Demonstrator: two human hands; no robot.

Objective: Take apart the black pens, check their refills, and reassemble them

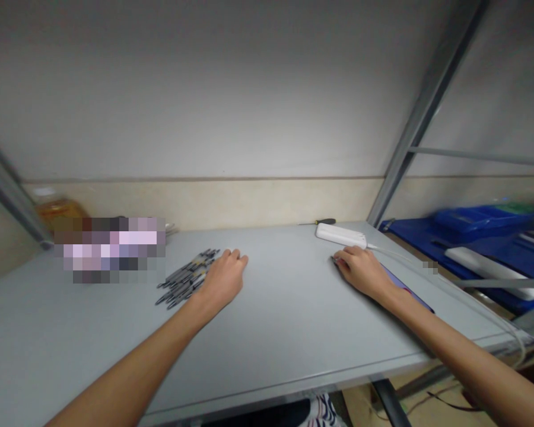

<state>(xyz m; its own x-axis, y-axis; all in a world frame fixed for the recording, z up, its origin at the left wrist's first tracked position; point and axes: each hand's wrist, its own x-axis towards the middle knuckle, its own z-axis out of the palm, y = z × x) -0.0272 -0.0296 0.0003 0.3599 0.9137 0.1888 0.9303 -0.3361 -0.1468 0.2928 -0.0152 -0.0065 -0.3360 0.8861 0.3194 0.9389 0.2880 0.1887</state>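
A pile of grey-and-black pens [182, 283] lies side by side on the grey table, slanting away from me. My left hand [226, 276] rests at the right side of this pile, closed, with the fingers curled. Its palm side is hidden, so I cannot see what it holds, if anything. Further right, my right hand [358, 270] is low over the table with bent, closed fingers. A small dark tip pokes out at its fingertips; what it belongs to is hidden. Under the right forearm lies a flat purple-blue thing [407, 289], partly covered.
A white power strip [340, 235] with a cable lies behind my right hand. Behind it is a screwdriver [326, 222]. A bottle of amber liquid [60, 210] and a blurred-out pinkish thing [111, 249] stand at the left. Metal posts frame the table; blue trays [476, 222] lie right.
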